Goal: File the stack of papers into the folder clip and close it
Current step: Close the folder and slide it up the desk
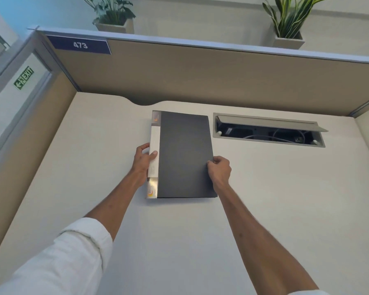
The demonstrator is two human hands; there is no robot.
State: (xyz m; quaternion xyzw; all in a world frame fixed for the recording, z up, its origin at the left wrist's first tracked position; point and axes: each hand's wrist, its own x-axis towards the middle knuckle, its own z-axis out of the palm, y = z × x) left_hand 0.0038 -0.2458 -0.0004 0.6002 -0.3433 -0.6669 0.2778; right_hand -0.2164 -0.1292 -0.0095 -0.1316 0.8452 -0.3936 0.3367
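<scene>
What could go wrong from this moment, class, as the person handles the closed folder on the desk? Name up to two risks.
1. The folder lies close to the open cable hatch; swinging the cover open towards it could catch the raised flap.
2. The right hand pinches only the cover's edge while the left hand holds the spine, so the cover might slip. No papers are visible.

Two bare forearms end in bare hands; a white sleeve [58, 256], rolled above the elbow, enters at seven o'clock.
</scene>
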